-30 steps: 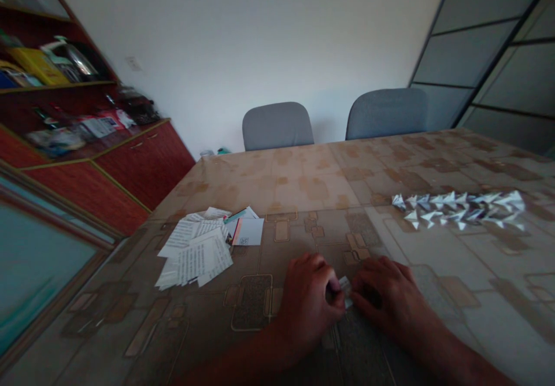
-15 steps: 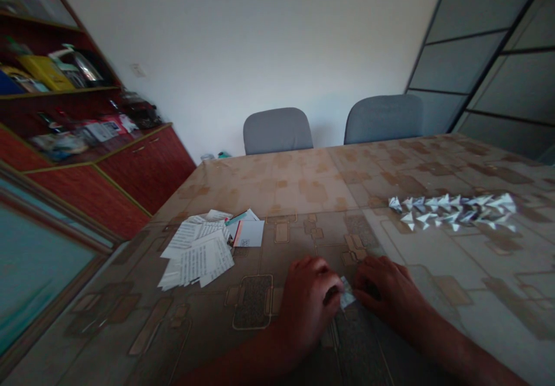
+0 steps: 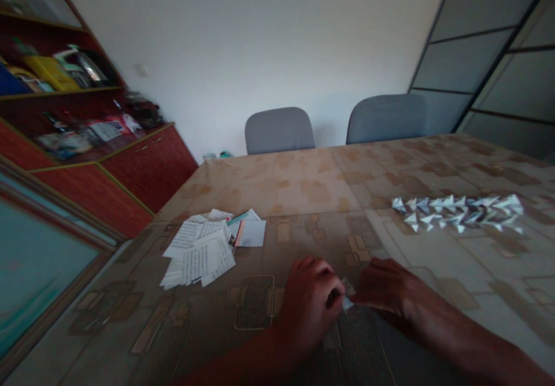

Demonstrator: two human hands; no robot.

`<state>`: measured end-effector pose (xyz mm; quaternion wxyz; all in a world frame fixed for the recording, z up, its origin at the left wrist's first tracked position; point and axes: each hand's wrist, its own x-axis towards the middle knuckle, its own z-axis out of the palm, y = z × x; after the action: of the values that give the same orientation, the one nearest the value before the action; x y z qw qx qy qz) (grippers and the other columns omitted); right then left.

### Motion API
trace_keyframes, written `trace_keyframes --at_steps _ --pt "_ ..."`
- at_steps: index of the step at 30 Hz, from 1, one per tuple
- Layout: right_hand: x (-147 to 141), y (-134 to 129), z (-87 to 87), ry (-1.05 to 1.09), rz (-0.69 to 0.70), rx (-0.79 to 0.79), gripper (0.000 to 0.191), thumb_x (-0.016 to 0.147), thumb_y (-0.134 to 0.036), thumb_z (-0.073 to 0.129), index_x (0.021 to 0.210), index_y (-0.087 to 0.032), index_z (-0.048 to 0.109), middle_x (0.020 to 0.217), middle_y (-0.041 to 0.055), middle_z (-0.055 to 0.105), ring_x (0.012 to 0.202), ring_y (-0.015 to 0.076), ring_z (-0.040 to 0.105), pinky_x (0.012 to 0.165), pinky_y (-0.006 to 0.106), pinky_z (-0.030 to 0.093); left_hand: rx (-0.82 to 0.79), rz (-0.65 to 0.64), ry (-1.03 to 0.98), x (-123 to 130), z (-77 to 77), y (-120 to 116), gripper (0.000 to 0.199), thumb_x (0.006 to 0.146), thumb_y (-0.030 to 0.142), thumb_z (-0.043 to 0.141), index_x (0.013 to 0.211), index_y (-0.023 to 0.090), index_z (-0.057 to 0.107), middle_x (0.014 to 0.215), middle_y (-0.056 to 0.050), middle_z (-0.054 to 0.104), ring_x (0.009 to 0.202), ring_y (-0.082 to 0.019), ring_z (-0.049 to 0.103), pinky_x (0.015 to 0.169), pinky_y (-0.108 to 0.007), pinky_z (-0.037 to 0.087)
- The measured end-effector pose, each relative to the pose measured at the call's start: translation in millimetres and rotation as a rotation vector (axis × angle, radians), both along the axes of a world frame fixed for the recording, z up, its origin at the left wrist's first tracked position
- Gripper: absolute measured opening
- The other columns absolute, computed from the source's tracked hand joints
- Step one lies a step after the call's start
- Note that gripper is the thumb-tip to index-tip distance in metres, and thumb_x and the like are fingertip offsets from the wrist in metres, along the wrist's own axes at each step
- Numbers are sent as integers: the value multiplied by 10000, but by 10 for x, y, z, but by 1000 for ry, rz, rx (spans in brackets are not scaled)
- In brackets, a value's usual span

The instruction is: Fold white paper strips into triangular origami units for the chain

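Head view: left hand (image 3: 310,302) and right hand (image 3: 388,288) pinch the slip (image 3: 347,294) from its opposite sides, so uneven pulling could tear it.

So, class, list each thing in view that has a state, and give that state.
Small whitish paper piece: partly hidden, folding unclear.
Bare left hand: curled, pinching that paper.
Bare right hand: bent, fingertips at the paper; grip unclear.
White printed paper slips: loose, overlapping, in a pile.
White folded-paper shapes: folded, pointed, lined up in two rows.
Red-brown wooden cupboard door: shut.
Gray-backed chairs: upright.
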<state>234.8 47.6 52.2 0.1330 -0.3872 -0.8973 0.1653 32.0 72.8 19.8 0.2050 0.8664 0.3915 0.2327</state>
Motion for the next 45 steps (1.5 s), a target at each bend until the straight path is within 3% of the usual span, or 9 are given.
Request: trace_keyframes --at_steps 6,11,15,19,30,35,38,41,45 --pt "27 14 61 -113 -25 58 226 957 -316 539 811 -271 706 751 -2 632 780 210 563 701 347 371 57 -7 -12 -20 -33 14 110 770 148 739 771 198 640 835 11 610 841 -173 553 765 -317 382" --pt "65 29 68 -93 -10 45 252 973 -323 502 833 -295 710 759 -8 634 778 206 557 689 333 369 402 -197 147 -81 -55 -16 97 927 239 575 859 192 625 833 -5 615 803 -170 523 786 -336 404" --pt "61 26 70 -62 -4 31 263 979 -308 488 839 -290 710 746 -5 630 742 200 557 661 327 371 570 -271 254 -113 -16 -78 137 967 220 490 936 162 611 798 -11 597 796 -173 515 942 -413 372" --pt "60 16 65 -33 -23 1 222 959 -266 523 837 -286 707 749 -1 632 749 208 563 652 328 377 569 -240 282 -163 13 -121 121 958 221 505 979 155 604 858 -21 609 835 -185 521 1011 -452 324" --pt "46 -23 81 6 -16 2 225 940 -174 500 966 -284 694 795 26 627 770 211 552 667 324 404 418 -127 143 -229 -117 -127 124 949 232 520 1027 215 615 933 -21 634 853 -193 532 892 -410 386" --pt "65 -27 141 51 19 -2 249 928 -135 491 883 -261 700 776 18 634 759 198 565 671 316 410 450 -112 133 -239 -158 -143 139 966 242 493 1033 210 610 943 -22 643 874 -192 533 967 -447 329" --pt "108 13 120 92 7 -31 239 908 -101 512 920 -252 697 848 24 665 818 189 590 724 317 430 456 -169 182 -274 -98 -83 158 980 246 471 1058 207 603 934 -27 646 870 -188 535 946 -421 344" --pt "125 99 21 117 -70 -15 196 935 -139 520 958 -234 690 907 41 668 871 198 591 752 318 446 465 -326 271 -306 21 21 190 994 261 448 1098 191 592 912 -30 649 817 -170 531 796 -327 396" --pt "101 209 -125 159 -38 61 185 970 -264 513 999 -225 692 922 53 668 895 208 586 790 335 449 468 -404 314 -320 146 126 169 992 255 468 1094 206 593 927 -17 649 873 -161 538 856 -323 382"
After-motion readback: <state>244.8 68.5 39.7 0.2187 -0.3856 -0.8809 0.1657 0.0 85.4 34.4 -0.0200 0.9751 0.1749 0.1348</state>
